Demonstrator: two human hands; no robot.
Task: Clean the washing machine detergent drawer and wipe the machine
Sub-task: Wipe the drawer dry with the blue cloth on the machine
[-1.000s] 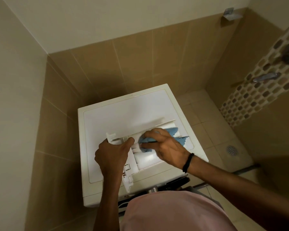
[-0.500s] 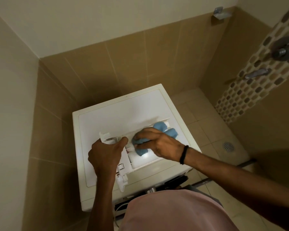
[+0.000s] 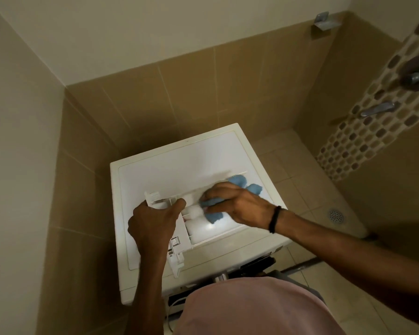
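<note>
The detergent drawer (image 3: 211,230) is lying flat on top of the washing machine (image 3: 169,170), toward its front right corner. The left hand (image 3: 153,221) has its fingers curled round the drawer's left end. The right hand (image 3: 240,204) pinches a bunched blue cloth (image 3: 237,181) down into a compartment.

machine: a white washing machine (image 3: 169,165) stands in a tiled corner, seen from above.
drawer: a white detergent drawer (image 3: 218,229) lies on the machine's top, near its front edge.
left hand (image 3: 153,223): curled round the drawer's left end.
right hand (image 3: 240,204): holds a blue cloth (image 3: 238,181) and presses it into the drawer; a black wristband (image 3: 273,218) sits on the wrist.
floor: a drain (image 3: 336,215) lies right of the machine.
right wall: a metal tap (image 3: 377,108) sits on a mosaic strip.
</note>
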